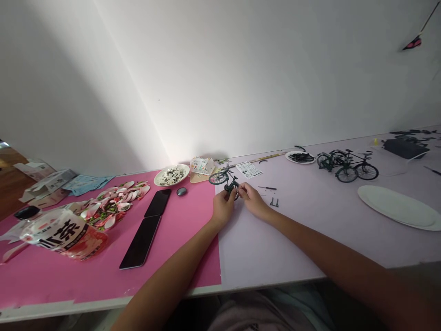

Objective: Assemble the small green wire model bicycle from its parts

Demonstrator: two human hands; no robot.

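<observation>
Clasping, in the left hand (223, 205), a model bicycle (232, 185) over the pink-lilac seam (219, 262), slanting lengthwise far left to near right; holding the right hand (253, 199) by its near wheel, grip unclear; leaving lilac tabletop (260, 255) open toward the near edge.

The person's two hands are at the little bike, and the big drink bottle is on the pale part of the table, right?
Not quite: the head view shows the bottle on the bright pink part, not the pale part. The left hand and right hand are at the little bike.
</observation>
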